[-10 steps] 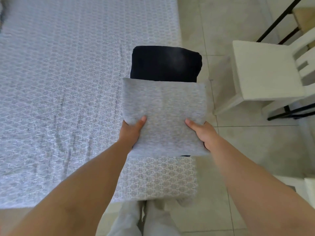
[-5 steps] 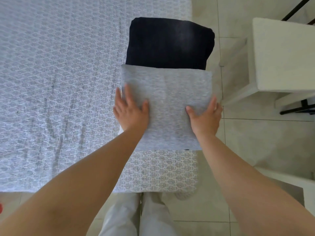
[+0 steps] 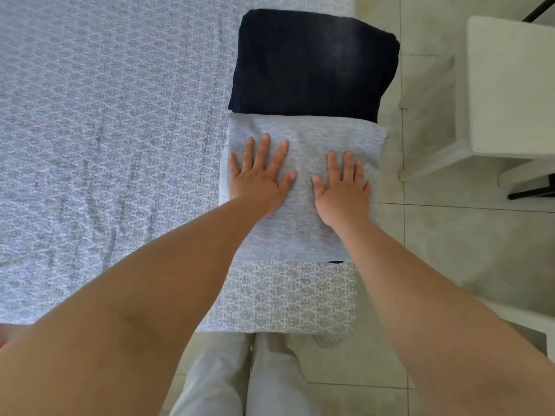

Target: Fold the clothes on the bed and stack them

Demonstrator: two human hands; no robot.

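Observation:
A folded grey garment [image 3: 303,232] lies on a stack at the bed's near right corner. A white edge and a dark edge of clothes beneath it peek out at its left side and bottom right. My left hand [image 3: 259,178] presses flat on its left half, fingers spread. My right hand [image 3: 344,187] presses flat on its right half. Just beyond it sits a folded dark navy garment [image 3: 312,64], touching the grey one's far edge.
The bed [image 3: 105,130] with its grey-white patterned sheet stretches to the left. A white chair [image 3: 507,85] stands on the tiled floor [image 3: 465,250] to the right of the bed. My legs in light trousers are below the bed's edge.
The grey garment was held up by its near edge, then lowered onto the stack. Both hands let go and moved on top of it, now lying flat.

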